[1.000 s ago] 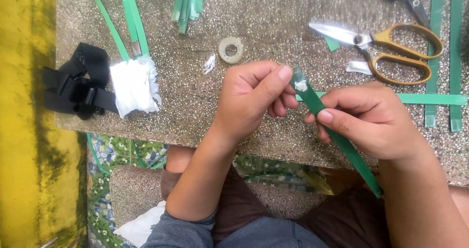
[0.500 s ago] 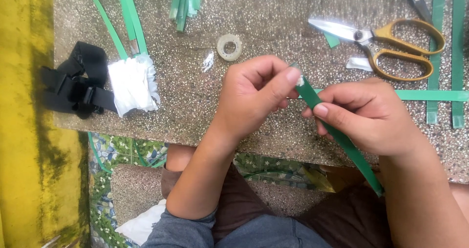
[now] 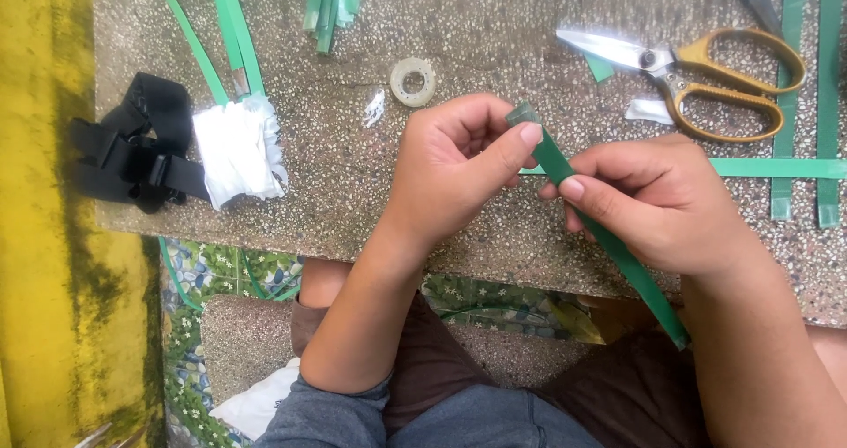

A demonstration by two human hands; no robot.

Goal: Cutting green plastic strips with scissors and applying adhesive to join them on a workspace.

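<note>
The head view looks straight down on a speckled stone table [image 3: 353, 192] that fills the upper half of the frame. In the middle, both hands work one green strip [image 3: 609, 240]. The left hand [image 3: 454, 170] is curled, its thumb and fingertips pinching the strip's upper end just right of centre. The right hand [image 3: 657, 201] is closed around the strip's middle, index finger laid along it. From there the strip runs down and to the right, past the table's edge, ending over the person's lap at lower right.

Above the left hand, near top centre, lies a small roll of clear tape [image 3: 413, 81], apart from the fingers. In the upper right sit yellow-handled scissors [image 3: 697, 73], blades open and pointing left, with a small white scrap [image 3: 648, 111] just beneath them. More green strips lie about: a flat one [image 3: 776, 167] running right from behind the right hand, two upright ones [image 3: 825, 86] at the right edge, a bundle [image 3: 331, 2] at top centre and long ones [image 3: 234, 33] at upper left. At the left of the table a crumpled white cloth [image 3: 234, 152] touches a black strap with a buckle [image 3: 132, 152]. A yellow wall [image 3: 40, 236] borders the left edge.
</note>
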